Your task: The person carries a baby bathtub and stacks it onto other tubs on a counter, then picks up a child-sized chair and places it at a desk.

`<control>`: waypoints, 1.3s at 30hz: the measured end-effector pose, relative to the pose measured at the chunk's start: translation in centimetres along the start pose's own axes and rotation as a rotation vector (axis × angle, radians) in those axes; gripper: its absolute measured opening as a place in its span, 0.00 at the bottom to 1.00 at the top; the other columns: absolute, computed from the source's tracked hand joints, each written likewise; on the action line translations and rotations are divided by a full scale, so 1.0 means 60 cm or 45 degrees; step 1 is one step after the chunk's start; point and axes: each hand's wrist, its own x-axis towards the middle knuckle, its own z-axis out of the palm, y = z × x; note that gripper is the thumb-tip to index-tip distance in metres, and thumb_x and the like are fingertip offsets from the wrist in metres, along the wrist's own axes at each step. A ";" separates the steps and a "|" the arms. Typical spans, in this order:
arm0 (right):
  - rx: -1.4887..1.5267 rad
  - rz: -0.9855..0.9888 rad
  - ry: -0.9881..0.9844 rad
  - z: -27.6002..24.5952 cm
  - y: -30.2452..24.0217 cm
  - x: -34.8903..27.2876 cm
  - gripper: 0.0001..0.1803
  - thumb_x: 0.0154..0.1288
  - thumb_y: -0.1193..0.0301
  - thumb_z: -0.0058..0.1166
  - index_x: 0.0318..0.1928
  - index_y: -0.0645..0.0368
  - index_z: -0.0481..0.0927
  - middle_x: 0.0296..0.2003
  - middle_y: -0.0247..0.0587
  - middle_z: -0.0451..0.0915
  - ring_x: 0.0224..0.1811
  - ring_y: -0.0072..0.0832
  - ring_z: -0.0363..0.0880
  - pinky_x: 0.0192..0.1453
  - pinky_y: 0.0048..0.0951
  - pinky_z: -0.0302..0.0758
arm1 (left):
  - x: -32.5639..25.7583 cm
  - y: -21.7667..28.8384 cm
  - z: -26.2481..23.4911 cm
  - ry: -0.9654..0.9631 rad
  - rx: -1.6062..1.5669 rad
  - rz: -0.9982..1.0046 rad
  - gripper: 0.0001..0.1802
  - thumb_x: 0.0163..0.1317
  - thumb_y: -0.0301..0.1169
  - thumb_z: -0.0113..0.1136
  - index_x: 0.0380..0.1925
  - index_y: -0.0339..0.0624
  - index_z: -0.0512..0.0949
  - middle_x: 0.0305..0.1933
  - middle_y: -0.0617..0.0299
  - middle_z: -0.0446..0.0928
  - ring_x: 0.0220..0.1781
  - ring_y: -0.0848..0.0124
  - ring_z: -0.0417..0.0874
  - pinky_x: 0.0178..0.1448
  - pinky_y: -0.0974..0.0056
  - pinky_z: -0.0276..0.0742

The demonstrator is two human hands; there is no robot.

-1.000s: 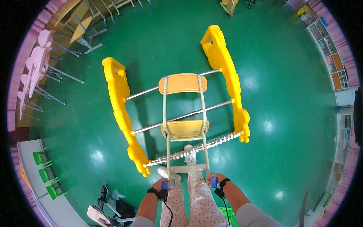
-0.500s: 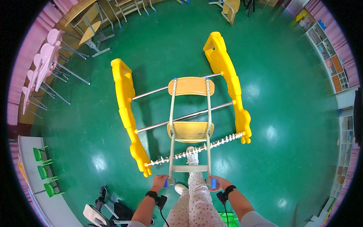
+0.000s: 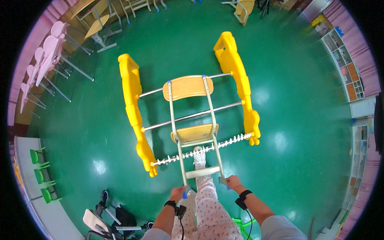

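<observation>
Between my two hands a wooden chair (image 3: pixel 188 87) with pale metal legs is tipped over, its backrest pointing away from me. My left hand (image 3: pixel 177 194) is closed round the blue-capped end of the left leg. The right leg's blue-capped end is gripped by my right hand (image 3: pixel 235 183). Beneath the chair stands a yellow plastic rack (image 3: pixel 131 98) with two side panels joined by metal bars (image 3: pixel 192 116). White rings line its nearest bar (image 3: pixel 236 139). Whether the chair rests on the bars, I cannot tell.
My shoe (image 3: pixel 199 160) is under the near bar. A white and black wheeled chair (image 3: pixel 96 221) stands near left, and a green stool (image 3: pixel 242 226) lies by my legs. Pink high chairs (image 3: pixel 51 47), small green chairs (image 3: pixel 39 175) and white shelves (image 3: pixel 340 60) line the sides.
The chair has turned, its backrest swinging left over the rack while its legs now slant down to the right. My hands still grip the leg ends. The whole view has shifted slightly.
</observation>
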 end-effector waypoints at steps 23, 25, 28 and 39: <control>0.019 0.345 -0.158 0.096 0.028 0.014 0.11 0.43 0.71 0.61 0.32 0.52 0.79 0.30 0.45 0.78 0.33 0.42 0.77 0.36 0.39 0.74 | 0.021 -0.031 0.084 0.057 0.637 -0.119 0.15 0.47 0.32 0.61 0.37 0.44 0.75 0.38 0.49 0.75 0.41 0.54 0.77 0.42 0.54 0.73; 0.050 0.334 -0.192 0.106 0.037 0.016 0.10 0.44 0.72 0.60 0.31 0.53 0.79 0.30 0.45 0.78 0.33 0.42 0.77 0.35 0.39 0.74 | 0.039 -0.011 0.062 0.047 0.508 -0.008 0.17 0.47 0.32 0.61 0.39 0.44 0.74 0.40 0.48 0.74 0.43 0.53 0.76 0.43 0.54 0.72; 0.002 0.333 -0.136 0.125 0.033 0.026 0.11 0.44 0.72 0.60 0.33 0.52 0.78 0.29 0.44 0.79 0.33 0.42 0.78 0.35 0.39 0.75 | 0.100 0.033 -0.026 0.366 0.363 0.287 0.23 0.47 0.33 0.62 0.45 0.42 0.71 0.45 0.47 0.71 0.46 0.49 0.72 0.48 0.55 0.70; -0.074 0.363 -0.254 0.144 0.050 0.040 0.15 0.41 0.66 0.63 0.35 0.43 0.79 0.29 0.37 0.79 0.32 0.37 0.79 0.34 0.36 0.75 | 0.320 0.489 -0.294 0.306 -0.606 0.504 0.19 0.45 0.31 0.66 0.35 0.32 0.73 0.28 0.59 0.75 0.30 0.73 0.75 0.36 0.71 0.70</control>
